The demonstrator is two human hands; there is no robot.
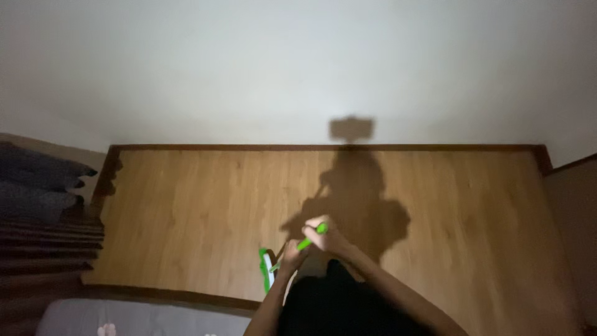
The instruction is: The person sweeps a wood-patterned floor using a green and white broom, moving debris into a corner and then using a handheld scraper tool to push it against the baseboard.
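While stacked along the green mop handle, right hand far, left hand near, both wrapped tight, steering green mop head over wooden floor.

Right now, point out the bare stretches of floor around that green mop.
The wood floor lies bare from the mop head left to the stacked cushions, and up to the baseboard. Right of the hands, it is bare to the right wall. It is crowded below, where the right hand and left hand grip the green handle.

Both hands, left and right, clenched close together.
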